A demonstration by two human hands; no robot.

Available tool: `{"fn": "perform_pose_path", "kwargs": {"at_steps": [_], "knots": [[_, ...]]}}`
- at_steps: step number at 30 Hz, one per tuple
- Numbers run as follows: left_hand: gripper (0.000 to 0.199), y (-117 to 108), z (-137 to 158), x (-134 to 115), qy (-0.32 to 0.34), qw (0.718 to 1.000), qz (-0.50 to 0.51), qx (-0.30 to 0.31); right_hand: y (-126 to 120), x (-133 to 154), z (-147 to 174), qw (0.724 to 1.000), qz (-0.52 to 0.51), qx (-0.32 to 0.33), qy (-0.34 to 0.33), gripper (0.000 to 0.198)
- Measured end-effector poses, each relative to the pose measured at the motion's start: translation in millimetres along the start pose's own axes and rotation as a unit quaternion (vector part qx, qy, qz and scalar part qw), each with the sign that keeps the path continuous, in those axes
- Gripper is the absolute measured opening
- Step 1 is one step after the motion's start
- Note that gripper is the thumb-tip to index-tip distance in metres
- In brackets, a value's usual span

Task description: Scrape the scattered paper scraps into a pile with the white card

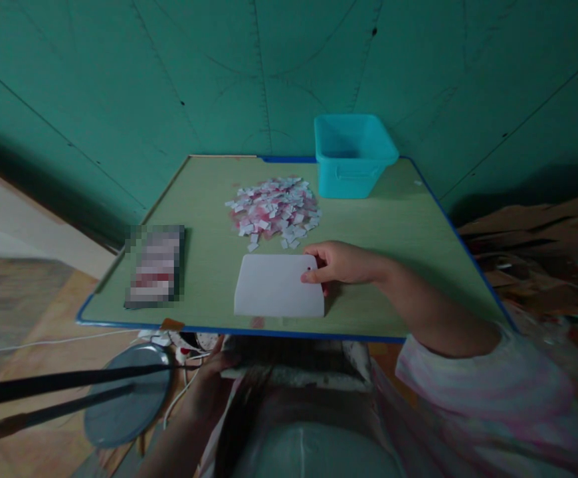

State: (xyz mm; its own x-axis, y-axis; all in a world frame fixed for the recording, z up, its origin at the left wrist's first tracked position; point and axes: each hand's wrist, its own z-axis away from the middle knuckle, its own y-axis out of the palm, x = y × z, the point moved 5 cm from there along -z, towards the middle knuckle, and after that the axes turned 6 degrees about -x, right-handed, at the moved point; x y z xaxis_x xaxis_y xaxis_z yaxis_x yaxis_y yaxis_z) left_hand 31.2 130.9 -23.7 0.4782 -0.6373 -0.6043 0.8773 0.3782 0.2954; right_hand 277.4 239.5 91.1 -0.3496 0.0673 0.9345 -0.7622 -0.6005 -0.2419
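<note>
White card (pixel 275 289) pinched by right hand (pixel 337 262), left hand (pixel 213 376) lower (grip unclear), pixelated rectangle (pixel 155 267), writing unreadable

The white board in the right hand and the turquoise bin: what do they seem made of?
The white board looks like matte plastic, from its even surface and rounded corners; card is possible. The turquoise bin is probably moulded plastic, slightly glossy: one colour, rounded rim.

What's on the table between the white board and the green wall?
In the head view, a heap of small white and pinkish pieces lies between white board and wall, turquoise bin to its right.
</note>
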Motion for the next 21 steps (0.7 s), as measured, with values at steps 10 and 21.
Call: {"fn": "perform_pose_path", "kwargs": {"at_steps": [10,21], "knots": [[0.023,-12,-2,2,-0.007,1.000,-0.025,-0.006,6,-1,2,0.999,-0.024,0.034,0.023,0.025],[0.017,-24,-12,7,-0.001,1.000,-0.021,0.005,10,1,3,0.996,-0.038,0.071,0.029,0.024]]}}
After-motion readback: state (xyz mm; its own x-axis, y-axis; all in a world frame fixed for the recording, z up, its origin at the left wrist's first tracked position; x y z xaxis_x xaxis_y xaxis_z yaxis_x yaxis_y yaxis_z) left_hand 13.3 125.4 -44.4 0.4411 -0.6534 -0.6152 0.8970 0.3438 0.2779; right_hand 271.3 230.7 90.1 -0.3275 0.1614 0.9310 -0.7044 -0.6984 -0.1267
